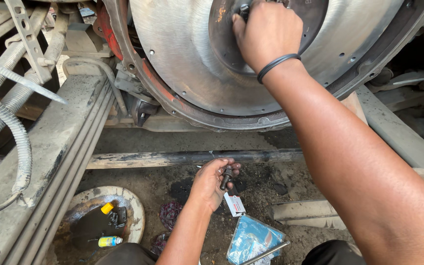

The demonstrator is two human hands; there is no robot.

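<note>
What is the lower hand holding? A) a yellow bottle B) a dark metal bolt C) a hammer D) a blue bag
B: the left hand lies palm up with a dark bolt in its fingers, while the blue bag lies on the ground apart from it.

Round pan (134, 210), blue packet (251, 238), perhaps rags (169, 214)

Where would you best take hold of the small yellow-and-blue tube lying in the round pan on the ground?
Probably the middle of the small yellow-and-blue tube, from above. It lies flat along the edge of the round, oil-stained pan, long sides exposed, so a grip pinching across its width looks easiest; its ends are narrower.
</note>
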